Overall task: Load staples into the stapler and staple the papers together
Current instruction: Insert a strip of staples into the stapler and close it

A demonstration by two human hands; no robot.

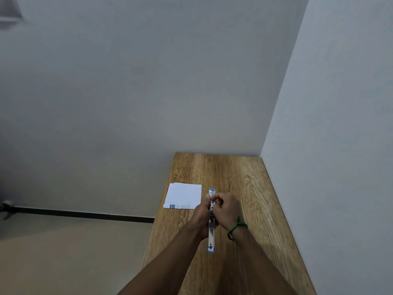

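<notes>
Wooden table [244, 188] pushed into the room corner, its far and right edges against grey walls [127, 81]. The stapler [211, 235] sits roughly mid-table, a bit nearer the left edge. It's blue-ended, swung fully open into one long straight line running near-to-far, with the metal channel facing up. Can't tell if it rests on the wood or is lifted just off it. Left hand [201, 212] comes in from the left side of the stapler, fingers curled round the body about mid-length, gripping it; the fingertips are mostly hidden behind the stapler. Right hand [228, 207] is on the right side, fingers curled, thumb and forefinger pinched together right at the metal channel of the far half. Something small and shiny shows at the fingertips, too small to tell if it's a strip of staples or part of the rail. Green cord bracelet [237, 226] on the right wrist. Both forearms are bare, entering from the bottom. Papers [184, 195] lie flat by the left edge of the table, the near-left corner at or slightly over that edge. They're white with a blue printed strip along the near side, just beside the left hand, apart from the stapler. Beige floor [63, 252] left of the table, with a black skirting strip [85, 215] along the wall base.
</notes>
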